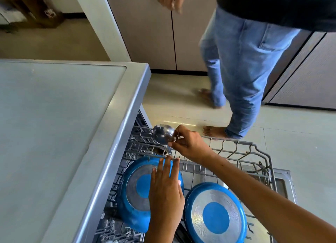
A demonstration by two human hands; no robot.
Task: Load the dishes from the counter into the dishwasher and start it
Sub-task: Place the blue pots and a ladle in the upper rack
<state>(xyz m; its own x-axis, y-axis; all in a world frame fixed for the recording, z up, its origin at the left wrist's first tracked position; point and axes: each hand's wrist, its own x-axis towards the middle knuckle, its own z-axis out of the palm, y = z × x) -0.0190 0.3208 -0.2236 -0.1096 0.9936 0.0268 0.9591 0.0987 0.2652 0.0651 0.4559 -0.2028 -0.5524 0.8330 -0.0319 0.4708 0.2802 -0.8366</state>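
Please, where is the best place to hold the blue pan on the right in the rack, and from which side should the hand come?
Probably the rim of the right pan, on its upper right edge, coming from above. It lies bottom-up in the rack, no handle shows, and the flat base gives fingers nothing to curl around. The left hand and the other pan crowd its left side.

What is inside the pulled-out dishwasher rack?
The rack holds two blue pans, bottoms up. The left hand covers part of one; anything beneath them is hidden.
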